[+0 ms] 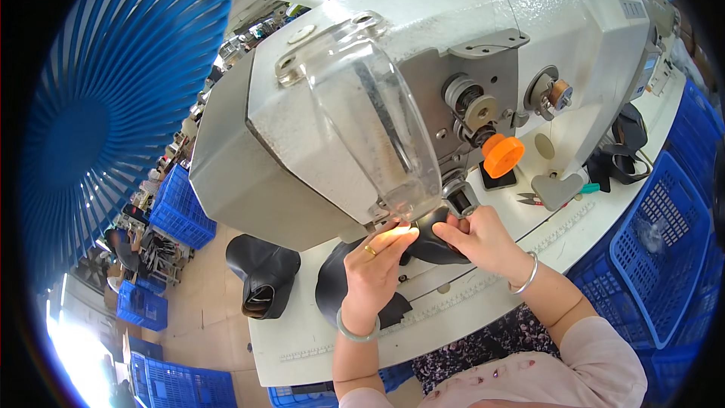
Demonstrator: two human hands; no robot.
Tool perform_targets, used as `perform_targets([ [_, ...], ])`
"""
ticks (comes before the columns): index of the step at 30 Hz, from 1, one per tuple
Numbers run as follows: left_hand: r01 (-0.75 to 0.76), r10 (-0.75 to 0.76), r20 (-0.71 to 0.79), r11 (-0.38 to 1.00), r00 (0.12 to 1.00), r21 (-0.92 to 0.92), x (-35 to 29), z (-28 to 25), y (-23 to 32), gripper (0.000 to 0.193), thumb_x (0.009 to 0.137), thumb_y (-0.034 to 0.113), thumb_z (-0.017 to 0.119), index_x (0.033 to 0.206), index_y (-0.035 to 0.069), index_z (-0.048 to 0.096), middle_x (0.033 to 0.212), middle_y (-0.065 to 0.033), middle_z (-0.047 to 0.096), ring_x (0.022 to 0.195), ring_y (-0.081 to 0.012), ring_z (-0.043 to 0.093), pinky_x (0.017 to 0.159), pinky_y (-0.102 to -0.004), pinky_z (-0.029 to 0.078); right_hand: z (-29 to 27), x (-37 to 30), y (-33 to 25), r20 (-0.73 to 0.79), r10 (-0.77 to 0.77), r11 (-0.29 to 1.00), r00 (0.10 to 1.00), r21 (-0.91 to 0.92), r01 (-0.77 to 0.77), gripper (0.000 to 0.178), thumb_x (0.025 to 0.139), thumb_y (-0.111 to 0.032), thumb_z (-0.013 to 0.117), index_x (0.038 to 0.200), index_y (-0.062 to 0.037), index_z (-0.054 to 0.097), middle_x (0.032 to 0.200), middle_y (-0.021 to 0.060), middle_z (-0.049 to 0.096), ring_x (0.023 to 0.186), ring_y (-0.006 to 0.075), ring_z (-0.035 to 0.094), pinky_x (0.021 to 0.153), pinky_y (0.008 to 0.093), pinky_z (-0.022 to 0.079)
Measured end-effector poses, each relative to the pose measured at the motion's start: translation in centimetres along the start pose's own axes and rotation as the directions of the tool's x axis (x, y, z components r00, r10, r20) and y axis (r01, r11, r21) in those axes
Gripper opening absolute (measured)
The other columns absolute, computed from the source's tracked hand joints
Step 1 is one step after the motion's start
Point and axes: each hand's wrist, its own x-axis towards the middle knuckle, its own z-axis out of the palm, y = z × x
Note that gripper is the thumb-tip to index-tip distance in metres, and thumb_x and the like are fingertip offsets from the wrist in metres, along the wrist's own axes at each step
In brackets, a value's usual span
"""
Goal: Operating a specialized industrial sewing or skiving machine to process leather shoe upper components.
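Observation:
A black leather piece [332, 283] lies on the white table below the head of a sewing machine [317, 159]. My left hand [375, 263], with a ring and a bangle, pinches the leather close to the needle area, its fingers pressed together. On the other side, my right hand [483, 240] grips the leather's curved right part [436, 248] between thumb and bent fingers. The needle and the spot being worked are mostly hidden by my left fingers and the clear guard [381, 113]. A small light glows just above those fingertips.
A folded black leather piece [260, 276] hangs over the table's left edge. At the right are red-handled snips [531, 199], black straps [623, 162] and blue crates [657, 249]. A large blue fan [128, 98] stands upper left. A ruler strip [453, 289] runs along the tabletop.

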Motion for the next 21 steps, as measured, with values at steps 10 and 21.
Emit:
perform_targets([
  [10,-0.025,0.027,-0.035,0.998,0.999,0.053,0.18,0.47,-0.17,0.028,0.072,-0.013,0.063,0.095,0.000,0.070,0.090,-0.0083,0.067,0.090,-0.0267,0.068,0.075,-0.0312,0.056,0.02,0.85,0.43,-0.037,-0.023,0.999,0.999,0.029,0.025,0.036,0.083,-0.030,0.070,0.069,-0.0012,0.053,0.055,0.0047,0.057,0.049,0.0105,0.051,0.048,0.0254,0.041],
  [21,-0.041,0.048,-0.055,0.992,0.997,0.122,-0.26,0.39,-0.67,0.029,0.073,-0.010,0.064,0.097,0.004,0.071,0.091,-0.0107,0.068,0.085,-0.0250,0.068,0.072,-0.0286,0.055,0.61,0.06,0.33,-0.150,-0.144,0.989,0.978,-0.001,0.145,0.046,0.083,-0.026,0.072,0.103,-0.0037,0.038,0.056,0.0052,0.057,0.047,0.0128,0.055,0.048,0.0258,0.043],
])
